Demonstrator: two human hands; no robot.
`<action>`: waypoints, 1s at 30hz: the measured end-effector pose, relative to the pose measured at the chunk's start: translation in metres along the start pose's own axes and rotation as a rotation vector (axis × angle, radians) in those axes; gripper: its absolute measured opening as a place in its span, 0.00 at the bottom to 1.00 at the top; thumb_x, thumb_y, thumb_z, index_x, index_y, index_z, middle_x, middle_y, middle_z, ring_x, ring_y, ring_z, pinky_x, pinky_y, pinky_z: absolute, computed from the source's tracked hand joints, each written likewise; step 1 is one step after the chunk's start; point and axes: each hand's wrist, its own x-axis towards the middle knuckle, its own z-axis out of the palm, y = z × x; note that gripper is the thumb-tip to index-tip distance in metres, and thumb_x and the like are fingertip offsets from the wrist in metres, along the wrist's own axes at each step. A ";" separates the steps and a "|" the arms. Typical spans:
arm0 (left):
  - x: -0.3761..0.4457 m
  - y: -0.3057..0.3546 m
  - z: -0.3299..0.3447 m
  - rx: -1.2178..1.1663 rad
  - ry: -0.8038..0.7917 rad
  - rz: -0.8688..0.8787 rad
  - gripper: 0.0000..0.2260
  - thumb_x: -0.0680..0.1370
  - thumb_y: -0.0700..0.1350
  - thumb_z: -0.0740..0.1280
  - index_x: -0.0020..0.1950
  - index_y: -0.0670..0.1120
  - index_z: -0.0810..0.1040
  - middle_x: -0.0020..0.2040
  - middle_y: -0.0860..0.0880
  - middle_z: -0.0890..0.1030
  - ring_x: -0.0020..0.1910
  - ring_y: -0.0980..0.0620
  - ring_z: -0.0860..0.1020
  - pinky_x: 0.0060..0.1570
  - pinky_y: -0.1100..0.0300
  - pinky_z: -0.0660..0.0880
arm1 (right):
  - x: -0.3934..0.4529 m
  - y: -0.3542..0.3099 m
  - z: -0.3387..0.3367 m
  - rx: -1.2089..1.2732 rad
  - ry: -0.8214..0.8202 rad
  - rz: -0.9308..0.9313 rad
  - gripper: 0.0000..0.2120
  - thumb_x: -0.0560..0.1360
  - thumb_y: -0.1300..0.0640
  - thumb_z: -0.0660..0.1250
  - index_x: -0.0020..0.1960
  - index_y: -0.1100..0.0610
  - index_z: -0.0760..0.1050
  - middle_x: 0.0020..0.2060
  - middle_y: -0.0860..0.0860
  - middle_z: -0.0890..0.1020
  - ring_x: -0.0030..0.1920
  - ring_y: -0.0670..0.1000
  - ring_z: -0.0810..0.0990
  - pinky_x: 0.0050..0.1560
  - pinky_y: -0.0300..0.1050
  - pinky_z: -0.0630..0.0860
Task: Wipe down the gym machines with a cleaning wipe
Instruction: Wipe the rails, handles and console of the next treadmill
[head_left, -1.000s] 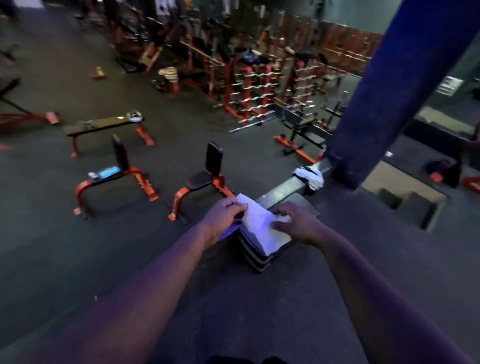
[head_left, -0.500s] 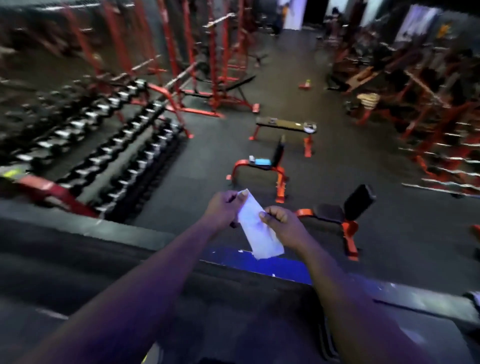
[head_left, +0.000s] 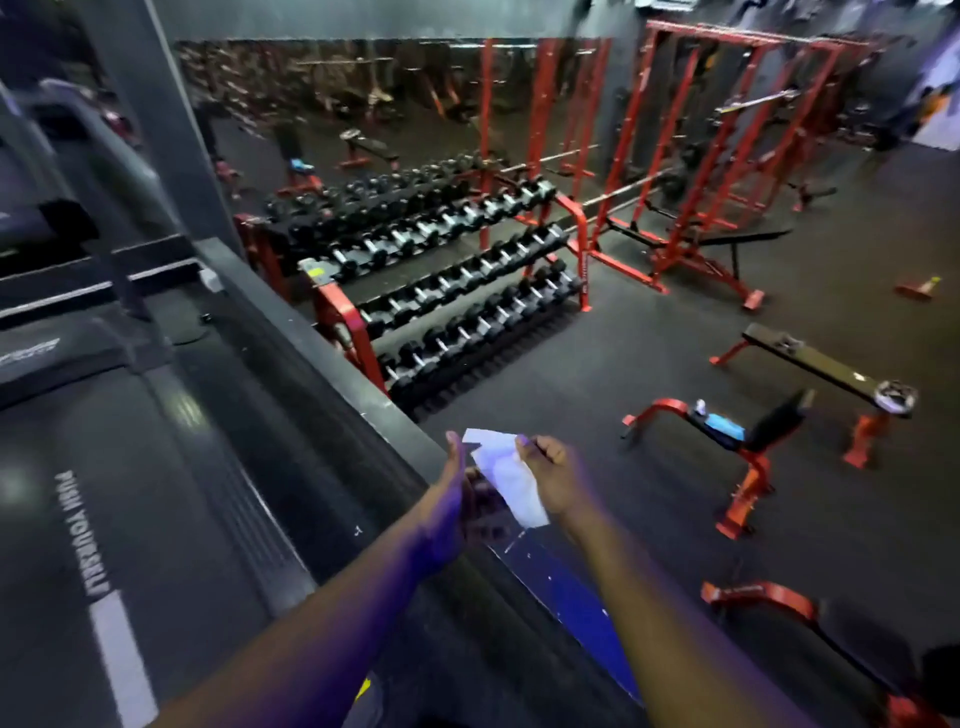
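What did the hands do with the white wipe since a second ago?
The left hand let go of the wipe and opened flat beside it. The view swung left, from the benches to the dumbbell rack and treadmill. The right hand still pinches the wipe, held up in the air.

Gym: dumbbell rack (head_left: 447, 291), benches (head_left: 826, 366)

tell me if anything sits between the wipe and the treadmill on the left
Nothing visible does. The right hand pinches the wipe in the air above the dark ledge, and the left hand is open beside it. The treadmill lies just left of that ledge, with only open air between it and the wipe.
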 end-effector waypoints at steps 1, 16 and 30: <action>0.000 0.008 -0.006 0.015 0.020 0.039 0.43 0.73 0.78 0.52 0.64 0.43 0.81 0.56 0.37 0.84 0.48 0.45 0.82 0.40 0.57 0.75 | 0.017 -0.003 0.015 0.007 -0.018 0.000 0.16 0.81 0.47 0.67 0.39 0.54 0.75 0.30 0.41 0.74 0.32 0.41 0.70 0.36 0.39 0.68; 0.053 0.129 -0.145 0.360 0.747 0.620 0.23 0.75 0.45 0.74 0.68 0.58 0.75 0.48 0.50 0.83 0.45 0.53 0.81 0.48 0.57 0.80 | 0.197 -0.068 0.157 -0.009 -0.372 -0.092 0.19 0.65 0.44 0.76 0.51 0.51 0.77 0.46 0.55 0.85 0.44 0.54 0.83 0.46 0.56 0.81; 0.072 0.245 -0.232 1.026 1.302 0.399 0.13 0.75 0.53 0.74 0.59 0.61 0.83 0.44 0.58 0.84 0.45 0.57 0.80 0.51 0.56 0.74 | 0.336 -0.162 0.263 -0.364 -0.862 -0.694 0.20 0.77 0.57 0.72 0.68 0.49 0.78 0.60 0.46 0.83 0.60 0.45 0.81 0.61 0.39 0.75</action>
